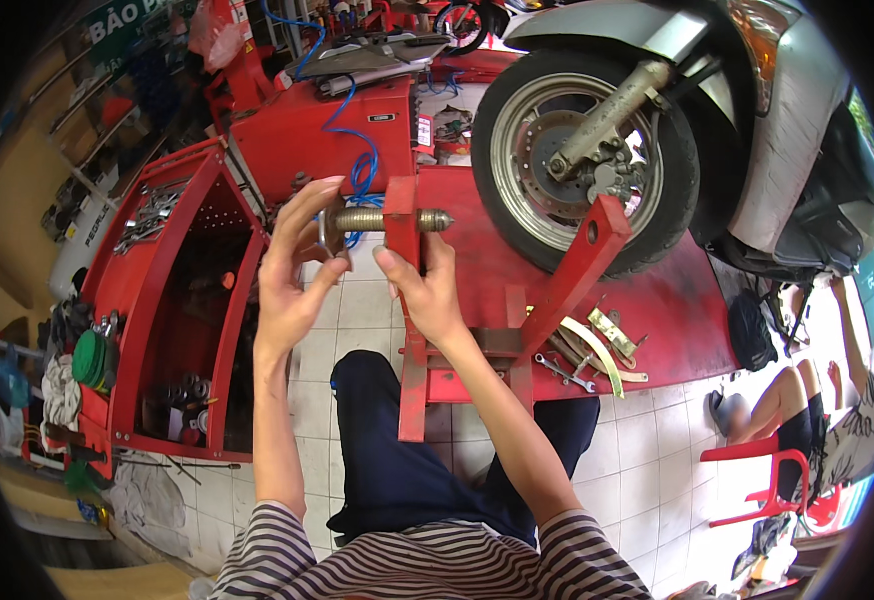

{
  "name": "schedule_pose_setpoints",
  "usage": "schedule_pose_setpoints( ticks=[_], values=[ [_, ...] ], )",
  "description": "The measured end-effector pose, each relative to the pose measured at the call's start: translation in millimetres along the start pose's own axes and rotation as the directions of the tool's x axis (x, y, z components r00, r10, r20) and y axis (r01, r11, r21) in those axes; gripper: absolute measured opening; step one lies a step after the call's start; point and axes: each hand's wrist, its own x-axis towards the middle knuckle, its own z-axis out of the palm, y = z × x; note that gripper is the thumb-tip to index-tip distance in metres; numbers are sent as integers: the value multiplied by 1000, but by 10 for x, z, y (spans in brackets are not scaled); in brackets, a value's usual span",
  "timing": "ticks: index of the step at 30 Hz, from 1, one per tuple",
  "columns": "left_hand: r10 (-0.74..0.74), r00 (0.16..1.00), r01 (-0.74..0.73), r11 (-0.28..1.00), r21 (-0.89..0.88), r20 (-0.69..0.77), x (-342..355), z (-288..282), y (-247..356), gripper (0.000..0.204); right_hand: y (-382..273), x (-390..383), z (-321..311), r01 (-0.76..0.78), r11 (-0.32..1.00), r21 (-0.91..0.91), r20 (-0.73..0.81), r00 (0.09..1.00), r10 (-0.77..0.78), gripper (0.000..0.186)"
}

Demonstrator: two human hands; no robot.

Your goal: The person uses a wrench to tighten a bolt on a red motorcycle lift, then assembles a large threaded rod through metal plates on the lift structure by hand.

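A threaded metal screw [362, 220] runs sideways through the top of a red steel upright [403, 203] at the end of the red lift platform [657, 315]. On the screw's left end is a round metal handwheel [333, 232]. My left hand [289, 285] curls its fingers and thumb round the rim of this handwheel. My right hand [431, 298] grips the red upright just below the screw, thumb on the near side; part of its fingers is hidden behind the post. A second red upright [602, 240] with a hole leans to the right, close to the scooter's front tyre [492, 180].
A silver scooter [807, 130] stands on the platform. Near its edge lie a wrench [565, 373] and a curved yellowish metal strip [602, 350]. A red tool cabinet [152, 270] stands at left. A blue air hose [367, 165] hangs behind. At right, a person sits by a red chair [757, 455].
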Motion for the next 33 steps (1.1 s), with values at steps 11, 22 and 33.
schedule_pose_setpoints(
  ticks=[11, 22, 33],
  values=[
    [51, 993, -55, 998, -31, -105, 88, 126, 11, 47, -5, 5, -2, 12, 999, -49, 0, 1000, -12, 43],
    [-141, 987, 127, 978, -164, -73, 108, 66, 31, 65, -9, 9, -13, 9, 999, -52, 3, 1000, -9, 43],
    [-295, 954, 275, 930, -242, -46, -104, -212, -536, 59, -151, 39, -36, 206, 978, 31, 19, 978, -207, 43]
  ],
)
